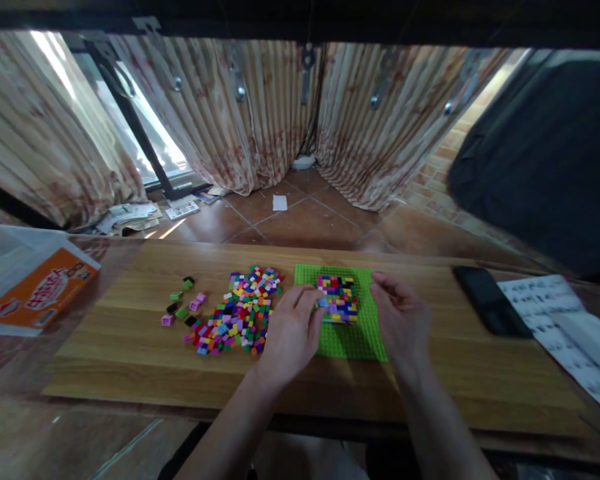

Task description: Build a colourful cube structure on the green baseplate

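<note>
At the far left of the scene, a pale container with an orange label (45, 287) sits beside the left end of the wooden worktop (130, 360). Beyond it, papers (130, 217) lie on the floor under the patterned curtains (270, 113). On the left part of the worktop is a loose scatter of larger bricks (167, 320) in pink, lime green and black. Just right of these spreads a heap of small bricks (253, 300) in many colours, its right side partly hidden by the left hand (291, 327). That hand reaches in from the near side, and its grip pinches a light blue brick (322, 303) between thumb and fingertips, at the left edge of a multicoloured brick block (337, 287); whether the two touch, I cannot tell. The block sits on a green studded baseplate (307, 272), a little to the far side of its middle. The right hand (404, 317) is at the baseplate's right edge, fingers curled and thumb side toward the block; whether its grip is holding anything, I cannot tell. Farther right, a black phone (490, 300) lies at a slant, with printed sheets (545, 297) just beside it at the right end.
</note>
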Available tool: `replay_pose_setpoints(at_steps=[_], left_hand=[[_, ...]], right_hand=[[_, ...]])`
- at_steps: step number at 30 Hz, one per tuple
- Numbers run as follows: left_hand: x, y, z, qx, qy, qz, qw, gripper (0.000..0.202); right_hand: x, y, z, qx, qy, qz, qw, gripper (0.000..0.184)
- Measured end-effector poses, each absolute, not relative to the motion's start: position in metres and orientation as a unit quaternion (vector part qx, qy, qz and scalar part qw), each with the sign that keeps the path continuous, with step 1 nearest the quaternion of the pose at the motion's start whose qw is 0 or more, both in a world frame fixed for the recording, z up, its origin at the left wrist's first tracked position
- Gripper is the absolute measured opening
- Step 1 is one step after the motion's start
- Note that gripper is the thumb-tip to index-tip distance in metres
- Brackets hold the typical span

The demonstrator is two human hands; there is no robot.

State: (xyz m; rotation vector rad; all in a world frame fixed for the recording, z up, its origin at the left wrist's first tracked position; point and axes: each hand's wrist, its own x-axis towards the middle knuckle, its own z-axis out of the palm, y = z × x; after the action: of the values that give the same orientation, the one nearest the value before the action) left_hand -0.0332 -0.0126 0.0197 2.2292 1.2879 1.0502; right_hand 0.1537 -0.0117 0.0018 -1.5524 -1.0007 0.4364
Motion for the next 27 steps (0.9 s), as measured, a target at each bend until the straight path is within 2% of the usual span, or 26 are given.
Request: replay_pose_setpoints(at_steps=[19, 27], left_hand=[[-0.004, -0.009, 0.006, 0.849, 0.424, 0.299, 0.101, 0.019], [-0.006, -0.007, 0.006, 0.847, 0.431, 0.3, 0.089, 0.018]], right_hand=[[0.162, -0.022, 0.002, -0.641, -0.457, 0.227, 0.573, 0.022], [0.152, -0.026, 0.012, -0.651, -0.533, 0.211, 0.498, 0.023]])
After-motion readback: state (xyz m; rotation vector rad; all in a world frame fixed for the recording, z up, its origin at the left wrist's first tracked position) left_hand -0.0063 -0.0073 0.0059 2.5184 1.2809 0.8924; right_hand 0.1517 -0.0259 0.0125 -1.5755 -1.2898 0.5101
